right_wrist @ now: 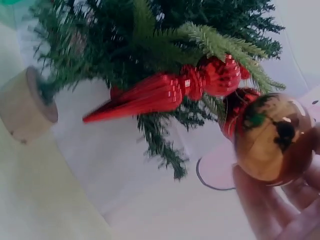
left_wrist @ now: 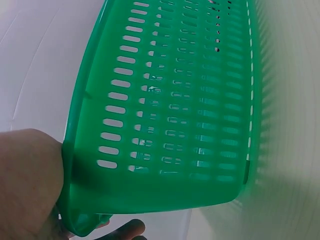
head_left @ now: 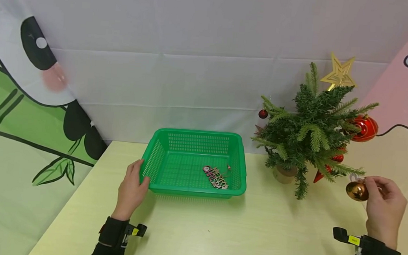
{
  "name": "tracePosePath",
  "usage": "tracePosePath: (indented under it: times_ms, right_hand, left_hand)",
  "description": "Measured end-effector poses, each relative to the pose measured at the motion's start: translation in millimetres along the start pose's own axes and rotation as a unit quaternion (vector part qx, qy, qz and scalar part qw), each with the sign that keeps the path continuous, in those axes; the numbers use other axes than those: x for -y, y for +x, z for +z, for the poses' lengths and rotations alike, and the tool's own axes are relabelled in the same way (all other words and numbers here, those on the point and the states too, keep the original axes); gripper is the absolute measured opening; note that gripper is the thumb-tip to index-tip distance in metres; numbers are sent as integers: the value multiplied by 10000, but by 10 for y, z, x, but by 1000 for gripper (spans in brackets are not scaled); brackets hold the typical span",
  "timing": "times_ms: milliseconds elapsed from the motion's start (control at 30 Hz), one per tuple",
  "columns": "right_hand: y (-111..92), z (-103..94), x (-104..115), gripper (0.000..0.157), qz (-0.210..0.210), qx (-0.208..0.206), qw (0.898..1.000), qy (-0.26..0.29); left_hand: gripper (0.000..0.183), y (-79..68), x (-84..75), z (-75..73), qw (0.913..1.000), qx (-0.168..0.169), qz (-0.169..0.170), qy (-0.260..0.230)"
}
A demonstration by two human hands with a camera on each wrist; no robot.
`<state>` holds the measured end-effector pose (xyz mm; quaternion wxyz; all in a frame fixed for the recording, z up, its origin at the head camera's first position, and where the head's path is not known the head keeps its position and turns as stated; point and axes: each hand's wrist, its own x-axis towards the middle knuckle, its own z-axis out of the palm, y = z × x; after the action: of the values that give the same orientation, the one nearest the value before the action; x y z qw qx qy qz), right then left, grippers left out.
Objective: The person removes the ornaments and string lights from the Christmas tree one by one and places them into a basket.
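Observation:
My left hand [head_left: 130, 191] grips the left rim of a green plastic basket [head_left: 196, 192], at its near corner. In the left wrist view, the slotted basket wall [left_wrist: 160, 197] fills the middle and some fingertips [left_wrist: 131, 228] show past the rim. On the right, my right hand [head_left: 385, 205] pinches a shiny gold Christmas ball [head_left: 357, 191] just off the lower right branches of a small Christmas tree [head_left: 314, 127]. The right wrist view has the gold ball [right_wrist: 272, 142] close in front of a red finial-shaped ornament [right_wrist: 155, 95] on the tree.
In the basket lies a "Merry Christmas" sign [head_left: 216, 177]. The tree bears a gold star [head_left: 340, 72], a large red ball [head_left: 365, 129] and a small dark red ball [head_left: 263, 114]. Its wooden base [head_left: 284, 175] stands on the pale table [head_left: 253, 233], before a cloth backdrop [head_left: 207, 80].

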<state>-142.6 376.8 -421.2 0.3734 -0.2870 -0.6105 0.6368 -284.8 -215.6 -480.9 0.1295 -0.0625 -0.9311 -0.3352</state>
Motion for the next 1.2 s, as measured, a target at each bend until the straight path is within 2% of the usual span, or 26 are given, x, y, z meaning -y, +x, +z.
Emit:
tracePosePath:
  times_ms: [100, 167, 300, 367, 500, 567, 633, 700, 933, 1000, 1133, 1200]
  right_hand:
    - [-3, 2, -12, 6, -168, 93, 9987, 479]
    - [-2, -23, -25, 6, -148, 479, 9966, 650]
    - [11, -96, -50, 5, 58, 1315, 9891, 659]
    - [21, -96, -54, 5, 89, 1230, 9909, 541]
    - [13, -25, -37, 6, -49, 364, 9974, 617]
    - [11, -4, -21, 6, -5, 199, 9970, 749]
    - [4, -2, -26, 7, 0, 300, 9964, 792]
    - [12, -19, -26, 6, 160, 574, 9954, 756]
    - [37, -91, -79, 10, -156, 1483, 9871, 578]
    - [31, -103, -76, 18, -314, 1572, 9866, 302]
    - [1, -71, -47, 34, -660, 1393, 9873, -373]
    - [-15, -48, -36, 36, -765, 1333, 9873, -396]
  left_hand:
    - [58, 1, -1, 1, 10000, -10, 35, -3]
    - [58, 4, -2, 3, 10000, -15, 59, -7]
    - [58, 6, 2, 8, 10000, -10, 72, -9]
    - [58, 5, 5, 9, 10000, -7, 65, -18]
    - [58, 3, 5, 9, 10000, -12, 70, -37]
    - [58, 4, 5, 10, 10000, -22, 81, -35]
    - [58, 6, 7, 10, 10000, -23, 87, -43]
    - [58, 9, 11, 12, 9999, -21, 92, -50]
    - [58, 9, 18, 13, 9999, 7, 105, -85]
    - [58, 8, 24, 15, 9999, 18, 106, -95]
    - [58, 10, 34, 17, 9999, 21, 130, -111]
    - [58, 12, 37, 18, 9998, 13, 143, -124]
